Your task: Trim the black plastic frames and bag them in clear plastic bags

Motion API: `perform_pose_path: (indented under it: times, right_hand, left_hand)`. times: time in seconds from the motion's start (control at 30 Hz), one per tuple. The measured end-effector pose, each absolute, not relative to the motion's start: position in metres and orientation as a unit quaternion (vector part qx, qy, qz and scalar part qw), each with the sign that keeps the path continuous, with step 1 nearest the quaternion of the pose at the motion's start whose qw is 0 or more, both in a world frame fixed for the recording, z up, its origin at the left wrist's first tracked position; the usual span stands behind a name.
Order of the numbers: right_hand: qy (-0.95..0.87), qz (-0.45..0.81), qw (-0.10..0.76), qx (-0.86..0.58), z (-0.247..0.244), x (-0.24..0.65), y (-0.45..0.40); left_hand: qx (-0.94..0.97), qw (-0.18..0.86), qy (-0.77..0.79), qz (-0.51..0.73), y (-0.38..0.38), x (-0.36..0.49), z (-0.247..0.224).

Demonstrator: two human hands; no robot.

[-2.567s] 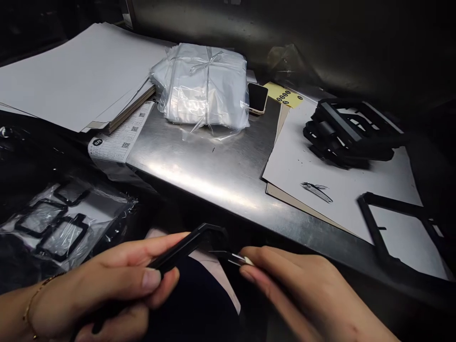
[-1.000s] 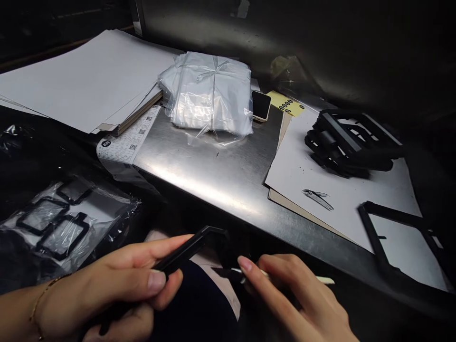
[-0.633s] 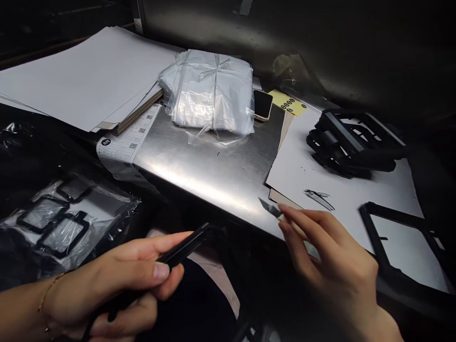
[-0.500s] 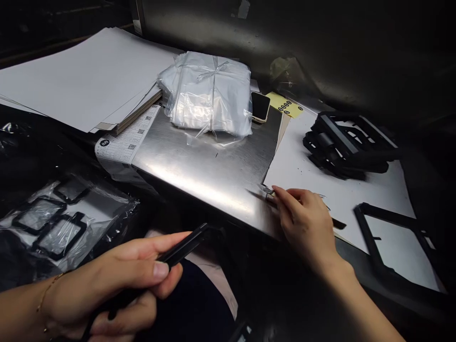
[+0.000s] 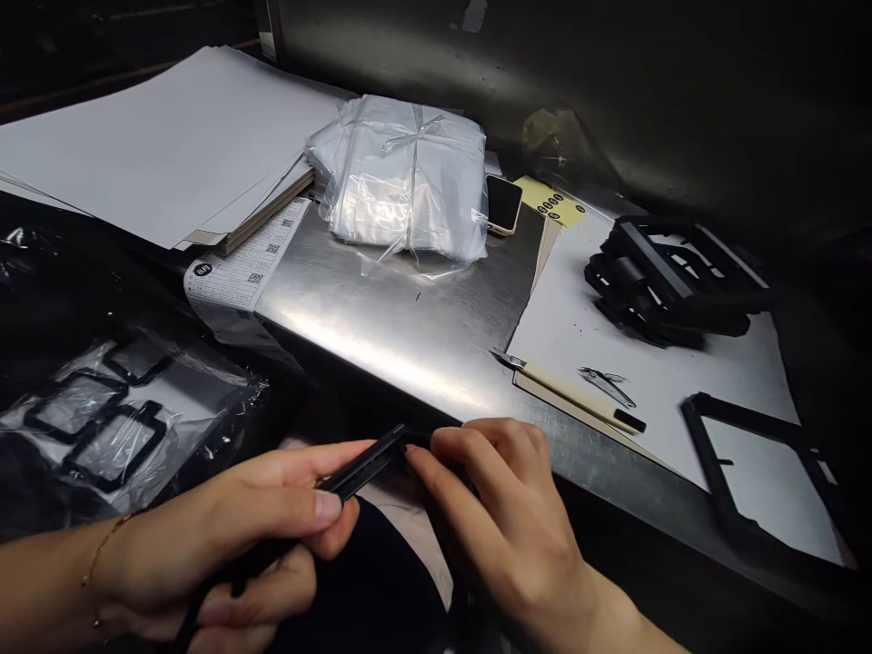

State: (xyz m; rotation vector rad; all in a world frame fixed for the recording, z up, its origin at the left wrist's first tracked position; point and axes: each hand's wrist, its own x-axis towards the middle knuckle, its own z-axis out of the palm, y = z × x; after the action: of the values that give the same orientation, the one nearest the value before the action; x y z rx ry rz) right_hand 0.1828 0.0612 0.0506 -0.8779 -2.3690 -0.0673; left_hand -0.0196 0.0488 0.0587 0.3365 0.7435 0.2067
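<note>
A black plastic frame (image 5: 364, 463) is gripped between the thumb and fingers of my left hand (image 5: 252, 518), low in the view. My right hand (image 5: 504, 509) has its thumb and forefinger pressed at the far corner of that same frame. On the edge of the white sheet lies a knife with a pale yellow handle (image 5: 579, 391), its blade pointing left. Beside the knife are thin metal tweezers or a similar small tool (image 5: 609, 384). Much of the held frame is dark and hard to make out.
Stacked black frames (image 5: 671, 272) and one single frame (image 5: 739, 427) lie on white paper (image 5: 551, 318) at right. A wrapped plastic bundle (image 5: 409, 182), a phone (image 5: 504, 204) and a paper stack (image 5: 170, 145) sit behind. Bagged frames (image 5: 115, 427) are at left.
My right hand has let go of the knife, which now lies on the white sheet's edge, and has moved left and down to the frame in my left hand.
</note>
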Motion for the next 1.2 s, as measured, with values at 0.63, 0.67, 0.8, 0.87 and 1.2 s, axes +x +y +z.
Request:
perform_pose_path:
  times: [0.63,0.67,0.8,0.87,1.2]
  right_hand:
    - [-0.828,0.317,0.306,-0.348,0.055,0.203,0.062]
    - [-0.844,0.262,0.297,-0.361,0.052,0.204,0.061]
    - [-0.859,0.057,0.343,-0.377,0.039,0.194,0.058]
    - [-0.861,0.028,0.348,-0.370,0.038,0.186,0.059]
    - [-0.854,0.013,0.330,-0.402,0.046,0.168,0.062]
  left_hand:
    - [0.159,0.903,0.382,0.117,0.054,-0.026,0.053]
    - [0.160,0.904,0.380,0.116,0.053,-0.025,0.053]
    - [0.161,0.906,0.375,0.111,0.052,-0.023,0.052]
    - [0.164,0.906,0.373,0.112,0.052,-0.023,0.052]
    - [0.178,0.912,0.360,0.080,0.055,-0.024,0.059]
